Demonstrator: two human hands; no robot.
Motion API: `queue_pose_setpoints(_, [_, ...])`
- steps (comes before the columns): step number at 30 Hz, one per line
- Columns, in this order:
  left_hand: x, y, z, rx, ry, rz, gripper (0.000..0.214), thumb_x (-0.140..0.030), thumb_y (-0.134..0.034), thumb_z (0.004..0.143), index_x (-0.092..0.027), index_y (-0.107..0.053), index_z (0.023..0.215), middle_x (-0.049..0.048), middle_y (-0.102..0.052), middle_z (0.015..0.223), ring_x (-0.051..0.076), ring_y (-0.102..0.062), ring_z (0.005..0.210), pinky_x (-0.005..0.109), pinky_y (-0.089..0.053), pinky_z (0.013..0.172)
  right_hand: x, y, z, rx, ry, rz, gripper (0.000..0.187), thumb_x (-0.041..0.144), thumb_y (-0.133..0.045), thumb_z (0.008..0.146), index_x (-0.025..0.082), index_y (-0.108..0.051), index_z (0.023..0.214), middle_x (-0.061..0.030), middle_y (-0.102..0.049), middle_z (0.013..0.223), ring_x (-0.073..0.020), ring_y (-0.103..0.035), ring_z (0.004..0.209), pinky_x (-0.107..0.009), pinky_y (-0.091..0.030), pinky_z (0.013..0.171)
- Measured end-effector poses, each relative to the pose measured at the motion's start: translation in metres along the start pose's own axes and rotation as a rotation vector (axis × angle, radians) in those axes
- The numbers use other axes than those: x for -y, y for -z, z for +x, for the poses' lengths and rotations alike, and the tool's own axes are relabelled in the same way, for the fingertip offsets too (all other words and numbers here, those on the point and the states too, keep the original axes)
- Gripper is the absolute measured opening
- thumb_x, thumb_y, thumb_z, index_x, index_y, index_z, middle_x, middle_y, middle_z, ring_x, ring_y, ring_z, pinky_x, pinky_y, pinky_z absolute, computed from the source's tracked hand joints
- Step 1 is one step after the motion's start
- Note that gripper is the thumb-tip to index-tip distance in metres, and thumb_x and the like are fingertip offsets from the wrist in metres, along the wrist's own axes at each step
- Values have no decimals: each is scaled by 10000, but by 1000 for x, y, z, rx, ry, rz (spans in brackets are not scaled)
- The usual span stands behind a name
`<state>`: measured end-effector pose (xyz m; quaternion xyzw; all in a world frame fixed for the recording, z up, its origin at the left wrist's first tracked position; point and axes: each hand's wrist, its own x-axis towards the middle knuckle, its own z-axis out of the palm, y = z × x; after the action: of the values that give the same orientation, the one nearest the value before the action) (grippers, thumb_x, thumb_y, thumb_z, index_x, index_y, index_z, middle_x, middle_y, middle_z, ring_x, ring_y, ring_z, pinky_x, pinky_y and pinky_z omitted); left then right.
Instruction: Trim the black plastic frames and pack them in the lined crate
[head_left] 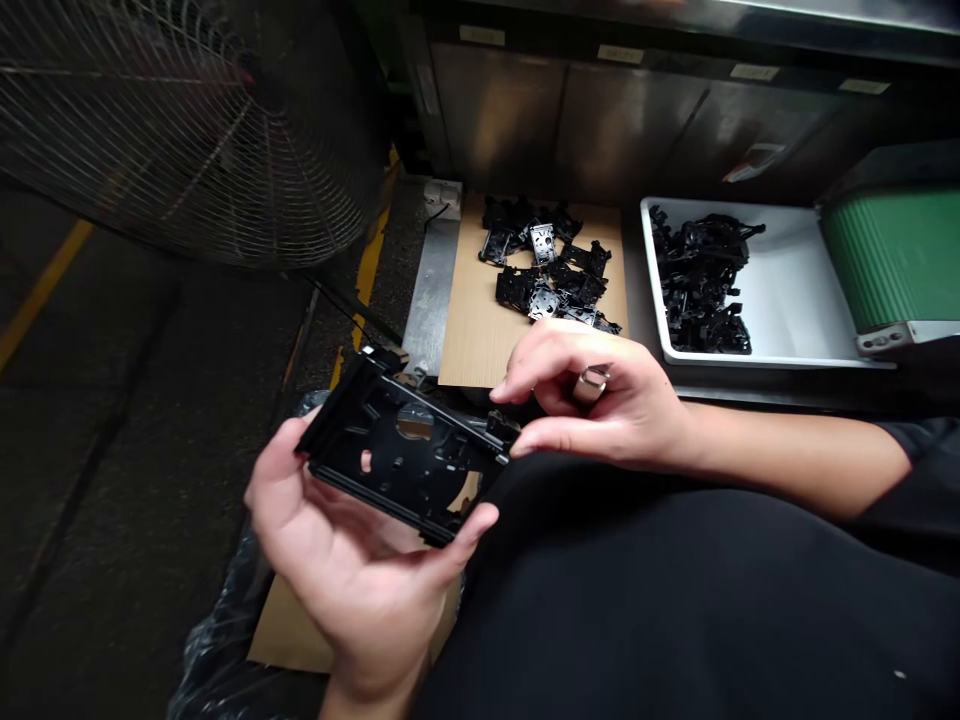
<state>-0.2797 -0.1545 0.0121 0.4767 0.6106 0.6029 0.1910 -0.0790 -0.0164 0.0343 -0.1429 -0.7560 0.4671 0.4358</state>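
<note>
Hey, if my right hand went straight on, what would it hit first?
Your right hand would probably meet the black plastic frame in your left hand first, though depth is hard to judge.

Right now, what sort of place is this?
Probably a factory assembly line: a green conveyor belt, a white plastic tray of black moulded parts, and a large wire-caged floor fan.

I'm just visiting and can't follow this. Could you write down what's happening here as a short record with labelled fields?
Left hand: cradles a black plastic frame
Right hand: thumb and forefinger at the frame's end
Board: black plastic parts on a wooden board
Tray: more black parts in a white tray
Nearby: green belt, fan
</note>
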Motion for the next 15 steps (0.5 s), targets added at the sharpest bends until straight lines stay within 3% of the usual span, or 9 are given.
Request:
queue_pose_setpoints(5, [3, 4, -6, -20, 27, -22, 1371, -367, -1108, 379, -407, -469, 1592, 79, -458, 1583, 442, -454, 1498, 708, -272, 1320, 3, -5, -1, 68, -45, 20, 272, 238, -867, 916, 146, -781, 1158, -44, -711, 984, -88, -531, 694, -229, -494, 581])
queue_pose_setpoints(10, [5, 11, -17, -3, 75, -34, 1301, -266, -1066, 535, -431, -392, 1636, 76, -381, 1656, 414, -367, 1588, 651, -254, 1346, 2, -10, -1, 129, -24, 24, 260, 187, -861, 913, 134, -778, 1154, -68, -737, 999, -123, -628, 804, -229, -530, 634])
queue_pose_setpoints(12, [4, 12, -22, 52, 179, -112, 1263, -259, -1015, 647, -477, -305, 1669, 46, -371, 1693, 368, -350, 1616, 584, -296, 1348, 0, -13, -1, 156, -2, -4, 258, 172, -852, 918, 122, -765, 1156, -82, -751, 1009, -148, -669, 880, -258, -575, 728])
queue_pose_setpoints(15, [9, 9, -31, 150, 390, -435, 1091, -469, -869, 842, -502, -193, 1697, 36, -488, 1650, 300, -525, 1508, 478, -446, 1273, -6, -20, -4, 248, 65, -83, 227, 142, -772, 977, 107, -740, 1200, -107, -743, 1040, -167, -710, 979, -282, -604, 877])
